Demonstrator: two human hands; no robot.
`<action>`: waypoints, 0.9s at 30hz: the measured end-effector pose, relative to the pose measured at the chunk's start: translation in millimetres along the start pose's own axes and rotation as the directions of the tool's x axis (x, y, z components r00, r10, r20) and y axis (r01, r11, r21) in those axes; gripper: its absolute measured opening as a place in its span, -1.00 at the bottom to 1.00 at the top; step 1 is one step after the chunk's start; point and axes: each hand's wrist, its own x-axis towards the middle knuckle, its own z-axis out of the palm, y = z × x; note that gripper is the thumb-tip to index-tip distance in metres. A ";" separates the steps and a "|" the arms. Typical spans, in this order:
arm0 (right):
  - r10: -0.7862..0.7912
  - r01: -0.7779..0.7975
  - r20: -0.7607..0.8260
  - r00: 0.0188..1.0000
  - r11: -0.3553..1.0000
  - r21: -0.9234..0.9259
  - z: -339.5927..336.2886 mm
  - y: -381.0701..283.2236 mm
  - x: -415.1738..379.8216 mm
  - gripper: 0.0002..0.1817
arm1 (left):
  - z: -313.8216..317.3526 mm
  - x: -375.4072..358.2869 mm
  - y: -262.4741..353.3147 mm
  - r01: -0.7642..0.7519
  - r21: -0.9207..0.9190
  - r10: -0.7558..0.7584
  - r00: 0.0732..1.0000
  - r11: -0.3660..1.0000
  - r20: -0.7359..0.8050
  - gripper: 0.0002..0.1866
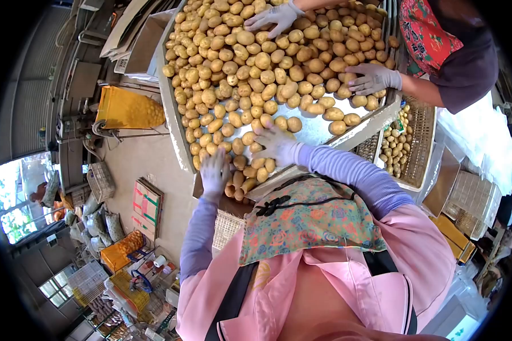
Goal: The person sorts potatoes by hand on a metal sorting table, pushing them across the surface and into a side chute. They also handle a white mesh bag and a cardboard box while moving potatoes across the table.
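Many yellow-brown potatoes (pixel 239 74) cover a white-rimmed sorting table (pixel 173 122) in front of me. My left hand (pixel 214 173), in a light grey glove, rests with fingers stretched at the near left edge, against a cluster of potatoes. To its right, my gloved right hand (pixel 277 144) is spread over the potatoes, touching some near the bare metal patch (pixel 310 129). Between my hands several potatoes (pixel 247 165) lie at the table's narrow near end. Neither hand is wrapped around a potato.
Across the table a co-worker's two gloved hands (pixel 372 78) lie on the potatoes. Smaller potatoes (pixel 395 146) fill a basket (pixel 418 153) at the right. At the left stand a yellow mesh sack (pixel 128 108), a grey crate (pixel 100 182) and flattened cardboard (pixel 147 207).
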 end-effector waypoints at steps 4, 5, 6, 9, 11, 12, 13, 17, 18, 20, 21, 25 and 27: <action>-0.256 0.259 -0.334 0.907 0.965 -0.037 39.0 -29.5 2.5 -0.53 | 42.9 90.8 16.8 0.335 0.233 -0.348 0.937 0.913 0.017 -0.26; -0.261 0.262 -0.326 0.909 0.964 -0.042 36.6 -22.2 -1.3 -0.53 | 64.1 112.4 33.7 0.493 0.226 -0.521 0.849 0.840 0.083 -0.19; -0.301 0.328 -0.273 0.914 0.943 0.057 32.4 -9.1 -7.6 -0.66 | 86.9 123.0 42.6 0.480 0.180 -0.497 0.865 0.859 0.064 -0.16; -0.169 0.219 -0.222 0.960 0.949 0.228 -27.1 26.5 -39.3 -0.81 | 74.6 120.5 93.1 0.339 0.157 -0.362 0.919 0.928 0.158 -0.17; -0.066 0.116 -0.538 0.841 0.991 0.060 -36.6 68.5 -77.1 -0.64 | 56.8 92.0 100.8 0.194 0.177 -0.237 0.933 0.965 0.270 -0.21; 0.081 -0.088 -0.412 0.908 0.996 0.003 -32.6 84.4 -95.9 -0.49 | 57.8 66.3 85.8 0.025 0.073 -0.039 0.978 0.997 0.203 -0.27; 0.086 -0.090 -0.415 0.906 0.996 0.010 -28.9 90.2 -105.5 -0.49 | 56.2 42.0 71.5 -0.157 -0.019 0.158 0.980 0.987 0.118 -0.33; 0.126 -0.137 -0.244 0.961 0.990 -0.028 3.1 94.4 -105.7 -0.42 | 28.0 -31.0 44.6 -0.142 -0.015 0.142 0.963 0.990 0.227 -0.43; 0.177 -0.173 -0.202 0.963 0.984 0.037 -3.0 77.7 -93.5 -0.37 | 19.6 -39.0 38.1 -0.108 -0.032 0.112 0.972 0.994 0.205 -0.44; 0.231 -0.208 -0.186 0.955 0.969 0.134 0.9 51.1 -63.6 -0.28 | 9.9 -40.3 17.5 0.036 -0.187 -0.011 0.991 0.982 0.136 -0.45; 0.229 -0.206 -0.113 0.967 0.961 0.186 -16.3 34.5 -50.1 -0.29 | 9.7 -33.4 6.4 0.141 -0.328 -0.112 0.988 0.934 0.106 -0.45; 0.140 -0.148 -0.138 0.981 0.988 -0.051 11.1 -2.6 -13.3 -0.26 | 19.3 48.1 -21.9 0.091 0.152 -0.103 0.992 0.984 0.074 -0.42; 0.107 -0.130 -0.159 0.982 0.981 -0.145 15.4 -1.6 -14.5 -0.25 | 47.8 100.5 -16.6 0.307 0.198 -0.342 0.923 0.931 0.175 -0.35</action>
